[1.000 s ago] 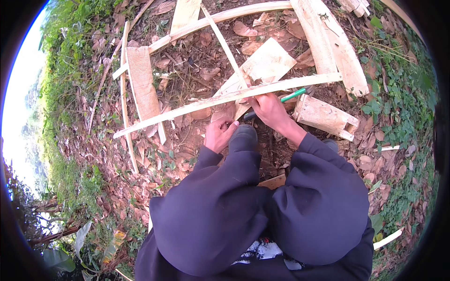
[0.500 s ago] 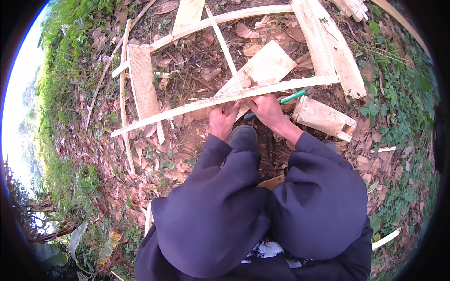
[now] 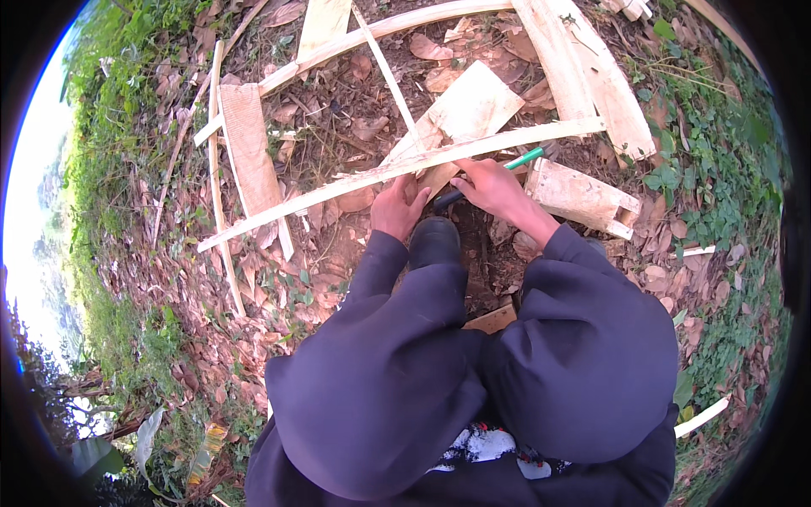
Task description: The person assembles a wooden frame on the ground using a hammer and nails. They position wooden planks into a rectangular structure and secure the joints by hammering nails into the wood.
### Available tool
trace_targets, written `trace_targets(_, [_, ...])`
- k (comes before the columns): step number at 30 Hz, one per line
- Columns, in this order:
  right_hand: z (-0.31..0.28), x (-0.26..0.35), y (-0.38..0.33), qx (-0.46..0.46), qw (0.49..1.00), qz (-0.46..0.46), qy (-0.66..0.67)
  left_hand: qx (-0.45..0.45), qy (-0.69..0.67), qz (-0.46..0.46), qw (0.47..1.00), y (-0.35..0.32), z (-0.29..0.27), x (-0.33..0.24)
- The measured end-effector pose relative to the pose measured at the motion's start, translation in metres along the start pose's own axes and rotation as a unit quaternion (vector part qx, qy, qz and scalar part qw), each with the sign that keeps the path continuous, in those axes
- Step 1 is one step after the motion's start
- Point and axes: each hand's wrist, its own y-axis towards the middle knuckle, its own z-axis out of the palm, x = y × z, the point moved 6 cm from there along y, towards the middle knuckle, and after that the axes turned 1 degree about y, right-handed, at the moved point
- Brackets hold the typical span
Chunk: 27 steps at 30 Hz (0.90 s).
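A long pale wooden strip [image 3: 338, 188] crosses in front of me, over a thin stick [image 3: 384, 68] and a flat board [image 3: 477, 101]. My left hand [image 3: 397, 209] is closed at the strip's near edge, fingertips partly hidden under it and thumb held apart. To the right, my right hand [image 3: 496, 190] has its index finger at the strip and its thumb just below; the other fingers are curled. Beneath the right hand lies a tool with a green shaft [image 3: 525, 158] and a dark end [image 3: 448, 199]; its middle is covered.
Wide planks stand at left [image 3: 252, 148] and far right [image 3: 557, 63], joined by a long curved strip [image 3: 397, 25]. A hollow wooden block [image 3: 579, 198] lies right of my hand. My boot [image 3: 435, 242] is close below the strip. Leaf litter and green plants surround everything.
My left thumb has moved away from its fingers, and my right thumb has drawn back from the strip. The whole view has shifted slightly; the wood keeps its arrangement.
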Motion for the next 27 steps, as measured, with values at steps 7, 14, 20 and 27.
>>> trace_targets(7, [0.024, -0.008, -0.007, 0.030, 0.997, -0.039, -0.062, -0.032, 0.025, 0.006, 0.999, -0.001, 0.001, 0.005])
trace_targets(14, [-0.035, -0.002, -0.027, 0.022, 0.992, 0.036, 0.119, 0.159, -0.083, -0.065, 0.982, -0.013, -0.040, -0.017])
trace_targets(20, [-0.050, -0.028, -0.046, -0.011, 0.967, 0.115, 0.226, 0.214, -0.153, -0.015, 0.965, -0.012, -0.069, -0.028])
trace_targets(27, [-0.028, -0.020, -0.053, 0.015, 0.967, 0.106, 0.231, 0.231, -0.293, -0.002, 0.928, -0.010, -0.083, -0.067])
